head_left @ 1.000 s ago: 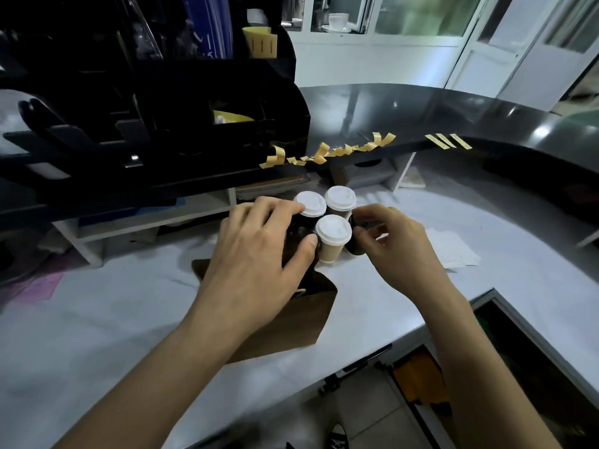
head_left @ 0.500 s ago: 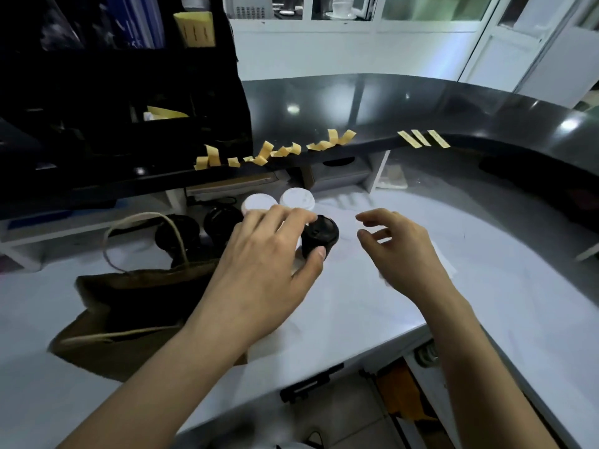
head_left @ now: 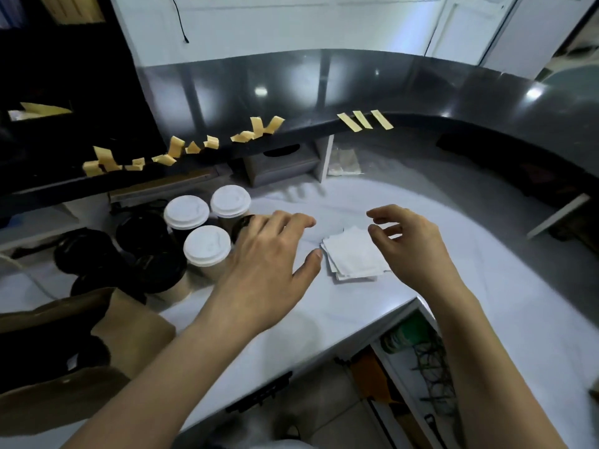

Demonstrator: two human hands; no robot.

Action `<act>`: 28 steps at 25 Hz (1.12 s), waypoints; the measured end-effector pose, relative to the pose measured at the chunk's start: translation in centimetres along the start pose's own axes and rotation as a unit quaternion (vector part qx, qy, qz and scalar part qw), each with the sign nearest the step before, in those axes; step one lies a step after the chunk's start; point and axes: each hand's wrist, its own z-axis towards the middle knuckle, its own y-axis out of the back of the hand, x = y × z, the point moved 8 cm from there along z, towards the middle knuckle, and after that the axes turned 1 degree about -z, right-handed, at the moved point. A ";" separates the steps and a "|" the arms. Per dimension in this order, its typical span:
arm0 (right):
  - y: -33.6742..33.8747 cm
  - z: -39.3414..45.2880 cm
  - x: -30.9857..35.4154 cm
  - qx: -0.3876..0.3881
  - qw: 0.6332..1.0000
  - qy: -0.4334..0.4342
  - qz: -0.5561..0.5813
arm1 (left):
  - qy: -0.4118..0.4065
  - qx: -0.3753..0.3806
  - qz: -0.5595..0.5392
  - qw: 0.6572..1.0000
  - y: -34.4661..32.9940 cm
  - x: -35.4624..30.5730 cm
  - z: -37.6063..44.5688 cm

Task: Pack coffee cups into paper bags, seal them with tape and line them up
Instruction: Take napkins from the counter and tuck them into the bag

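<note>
Three white-lidded coffee cups (head_left: 206,245) stand in a cluster on the white counter, with several black-lidded cups (head_left: 158,268) to their left. My left hand (head_left: 270,254) hovers just right of the cups, fingers spread and holding nothing; it partly covers one black-lidded cup (head_left: 241,225). My right hand (head_left: 410,243) floats above a small stack of white napkins (head_left: 351,259), fingers loosely bent and empty. A brown paper bag (head_left: 81,351) lies open on its side at the lower left. Yellow tape strips (head_left: 181,150) hang from the edge of the black upper counter.
Three straight tape strips (head_left: 364,119) stick to the black counter edge farther right. A grey box (head_left: 282,163) and a white divider (head_left: 325,157) sit under that ledge. The white counter's (head_left: 486,286) front edge curves near me, with open storage below.
My view has swung right and nearer. My left hand let go of the cups it gripped and opened. My right hand came off the cups and now hovers over the napkins.
</note>
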 end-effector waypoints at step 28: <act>-12.0 2.5 -13.1 0.085 0.975 -0.022 -0.205 | 0.097 0.118 -0.088 0.984 -13.4 5.4 1.4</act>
